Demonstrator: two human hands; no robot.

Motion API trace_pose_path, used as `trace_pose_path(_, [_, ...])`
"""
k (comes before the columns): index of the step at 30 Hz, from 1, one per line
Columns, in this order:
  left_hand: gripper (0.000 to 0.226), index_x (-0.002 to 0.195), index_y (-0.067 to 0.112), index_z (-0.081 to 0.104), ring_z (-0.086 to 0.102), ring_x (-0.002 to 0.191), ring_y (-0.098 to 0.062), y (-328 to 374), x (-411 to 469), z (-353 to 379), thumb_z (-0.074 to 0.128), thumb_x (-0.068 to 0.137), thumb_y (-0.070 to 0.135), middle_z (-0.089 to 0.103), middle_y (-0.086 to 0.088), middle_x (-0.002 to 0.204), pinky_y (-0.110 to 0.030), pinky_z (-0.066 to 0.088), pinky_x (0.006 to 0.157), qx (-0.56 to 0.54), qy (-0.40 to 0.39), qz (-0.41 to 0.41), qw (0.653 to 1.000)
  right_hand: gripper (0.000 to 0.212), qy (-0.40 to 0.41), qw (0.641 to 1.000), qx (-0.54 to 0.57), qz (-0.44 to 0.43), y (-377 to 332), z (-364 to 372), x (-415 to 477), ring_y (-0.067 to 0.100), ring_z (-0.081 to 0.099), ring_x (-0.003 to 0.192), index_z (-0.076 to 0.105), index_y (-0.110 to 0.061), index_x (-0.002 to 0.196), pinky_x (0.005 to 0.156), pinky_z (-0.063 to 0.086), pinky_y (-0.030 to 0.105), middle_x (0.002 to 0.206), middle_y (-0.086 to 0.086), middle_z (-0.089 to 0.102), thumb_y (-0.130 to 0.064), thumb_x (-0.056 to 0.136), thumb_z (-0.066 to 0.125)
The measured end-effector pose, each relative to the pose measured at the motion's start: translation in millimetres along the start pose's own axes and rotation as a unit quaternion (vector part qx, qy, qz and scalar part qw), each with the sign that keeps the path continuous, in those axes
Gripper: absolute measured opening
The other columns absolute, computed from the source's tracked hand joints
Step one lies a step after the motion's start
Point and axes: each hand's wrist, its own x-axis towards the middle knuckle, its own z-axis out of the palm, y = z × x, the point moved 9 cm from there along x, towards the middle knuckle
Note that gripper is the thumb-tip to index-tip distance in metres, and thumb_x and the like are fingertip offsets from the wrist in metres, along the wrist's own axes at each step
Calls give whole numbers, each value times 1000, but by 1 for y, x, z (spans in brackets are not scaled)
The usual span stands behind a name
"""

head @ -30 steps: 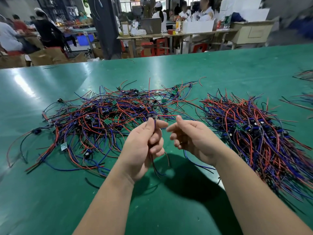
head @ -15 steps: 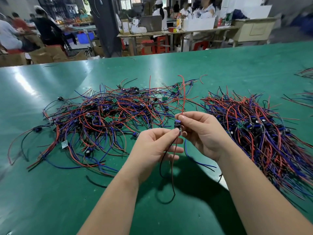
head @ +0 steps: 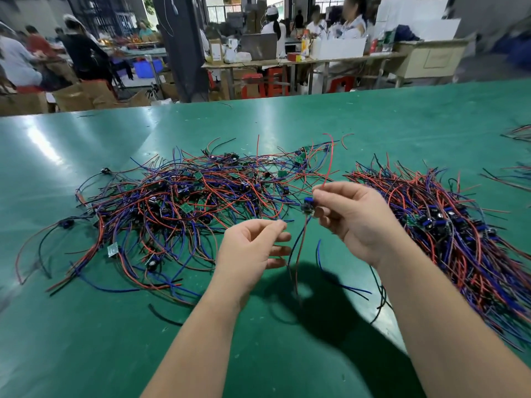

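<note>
My right hand (head: 353,222) pinches a small blue-and-black module (head: 307,206) above the green table (head: 86,340). One red lead (head: 331,156) arcs up from the module. Its blue and dark red leads (head: 297,262) hang down toward the table. My left hand (head: 250,251) hovers lower and to the left with its fingers loosely curled. Its fingertips are just beside the hanging leads, and I see nothing gripped in it. A loose tangle of red, blue and black wired modules (head: 186,202) lies spread behind my left hand.
A denser heap of the same wired modules (head: 445,225) lies to the right, running toward the table's near right edge. More wire ends (head: 517,133) show at the far right. Beyond the table, people work at benches among cartons (head: 80,96).
My right hand has lifted the module up and to the right. My left hand has let go of the hanging leads and drawn away to the left. The hands were close together before.
</note>
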Motion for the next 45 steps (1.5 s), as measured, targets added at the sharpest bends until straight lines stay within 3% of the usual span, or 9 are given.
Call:
trace_pose_path(5, [14, 73, 25, 69, 67, 72, -10, 9, 9, -29, 65, 83, 17, 70, 8, 71, -20, 52, 70, 239, 97, 111, 960, 12, 57, 987, -111, -98, -83, 6, 48, 15, 65, 54, 59, -3, 78, 49, 49, 18, 64, 10, 64, 8, 81, 64])
trace_pose_path(9, [14, 74, 31, 67, 54, 63, 14, 16, 6, -32, 65, 82, 19, 61, 20, 63, 1, 35, 54, 318, 121, 148, 928, 8, 115, 972, -117, -169, -134, 3, 96, 18, 70, 68, 60, -2, 87, 67, 56, 25, 81, 13, 67, 3, 84, 64])
trace_pose_path(13, [8, 86, 26, 69, 59, 66, -1, 12, 9, -37, 62, 83, 22, 64, 17, 76, -3, 37, 56, 352, 125, 126, 919, 17, 117, 972, -201, -27, -93, -4, 138, 15, 65, 75, 57, 2, 106, 67, 59, 26, 103, 17, 64, -3, 90, 59])
trace_pose_path(19, [13, 96, 32, 64, 60, 77, -12, 6, 9, -37, 58, 86, 29, 58, 14, 90, -25, 45, 67, 402, 104, 79, 906, 52, 131, 956, -235, 116, -27, -32, 139, 35, 47, 123, 41, -5, 135, 87, 52, 35, 148, 23, 30, -8, 88, 63])
trace_pose_path(27, [30, 119, 36, 60, 41, 116, -21, 6, 8, -16, 53, 91, 28, 53, 4, 118, -35, 36, 101, 479, 22, 123, 869, 17, -40, 884, -459, 77, -19, -22, 69, 19, 64, 64, 64, -3, 100, 59, 53, 26, 81, 11, 68, -11, 86, 67])
trace_pose_path(31, [33, 125, 51, 50, 29, 122, -19, -7, 6, -3, 48, 93, 47, 41, 10, 129, -36, 19, 101, 528, -31, 116, 841, 15, -168, 798, -567, 116, 17, -11, 10, 14, 69, 62, 68, -14, 85, 53, 52, 22, 68, 3, 72, -20, 76, 78])
trace_pose_path(35, [34, 121, 47, 56, 23, 128, -19, -24, 5, 3, 45, 91, 57, 37, 9, 137, -38, 14, 104, 565, -57, 97, 817, 15, -163, 741, -645, 97, 41, -13, -7, 15, 63, 63, 66, -20, 75, 61, 52, 29, 72, -1, 68, -13, 69, 78])
trace_pose_path(42, [24, 107, 36, 66, 41, 118, -22, -13, 16, -23, 51, 89, 43, 54, 7, 121, -40, 27, 100, 566, 42, 73, 820, 19, -49, 731, -680, 36, 21, -44, -2, 8, 56, 65, 63, -22, 65, 49, 37, 18, 68, -5, 62, -4, 71, 64])
trace_pose_path(45, [23, 107, 35, 66, 41, 117, -22, -13, 17, -27, 52, 89, 41, 54, 7, 119, -39, 28, 99, 556, 46, 69, 827, 17, -32, 794, -607, -11, 7, -38, -4, 9, 51, 52, 65, -19, 63, 46, 38, 20, 57, -4, 59, -4, 71, 65])
